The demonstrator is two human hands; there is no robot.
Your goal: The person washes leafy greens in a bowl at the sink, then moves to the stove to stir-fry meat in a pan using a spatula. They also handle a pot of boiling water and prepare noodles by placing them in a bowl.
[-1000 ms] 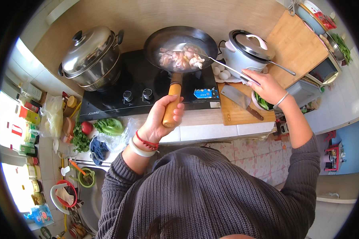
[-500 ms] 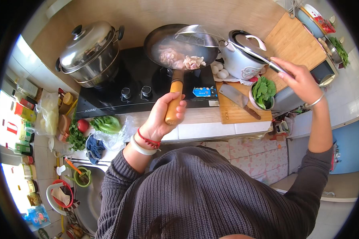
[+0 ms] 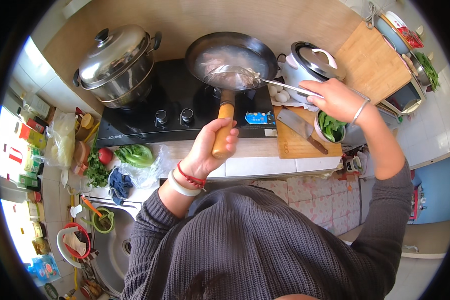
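My left hand [image 3: 218,137] is wrapped round the wooden handle of a dark wok [image 3: 265,47] on the black cooktop [image 3: 172,90]. Pale pieces of meat [image 3: 216,61] lie in the wok, with steam or liquid about them. My right hand [image 3: 336,99] grips the thin metal handle of a wire skimmer [image 3: 231,76]. The skimmer's round mesh is inside the near part of the wok, over some of the meat. Whether the mesh touches the meat I cannot tell.
A lidded steel pot [image 3: 117,65] stands left on the cooktop. To the right are a white rice cooker [image 3: 300,75], eggs [image 3: 280,94], a cleaver [image 3: 296,122] on a cutting board [image 3: 290,150], and a bowl of greens [image 3: 330,126]. A sink [image 3: 112,260] lies lower left.
My right hand has brought the skimmer down and to the left, from above the wok's right rim to over the meat. My left hand keeps its hold on the wok handle.
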